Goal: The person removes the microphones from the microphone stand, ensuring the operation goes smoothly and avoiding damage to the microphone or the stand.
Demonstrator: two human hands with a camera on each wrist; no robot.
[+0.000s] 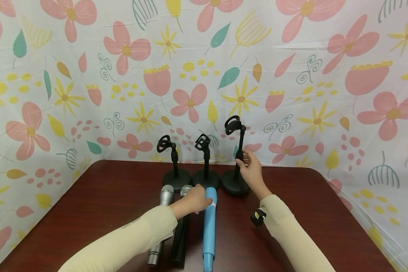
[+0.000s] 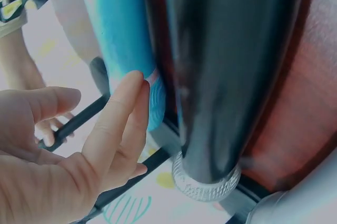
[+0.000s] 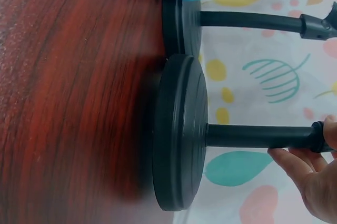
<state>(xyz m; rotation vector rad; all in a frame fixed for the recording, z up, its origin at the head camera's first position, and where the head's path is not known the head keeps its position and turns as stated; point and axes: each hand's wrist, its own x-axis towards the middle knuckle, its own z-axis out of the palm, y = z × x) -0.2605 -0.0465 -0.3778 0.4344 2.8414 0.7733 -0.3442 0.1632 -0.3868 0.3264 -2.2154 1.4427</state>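
On the right, a tall black microphone stand [image 1: 236,184] is gripped at its pole by my right hand [image 1: 252,172], thumb and fingers around the collar. In the right wrist view its round base [image 3: 179,134] appears at the table surface, with the hand [image 3: 318,182] at the pole's upper part. My left hand [image 1: 193,200] reaches over a black microphone [image 1: 179,241] to a light blue microphone [image 1: 209,226]. Seen from the left wrist, extended fingers [image 2: 118,118] overlap the blue microphone [image 2: 124,23] near its head, and the thumb stands apart.
A silver microphone [image 1: 166,195] lies left of the black one. Two shorter black stands, the left [image 1: 176,179] and the middle [image 1: 206,177], stand in a row beside the tall one. Behind the dark red table [image 1: 105,196] hangs a flower-patterned cloth [image 1: 190,49].
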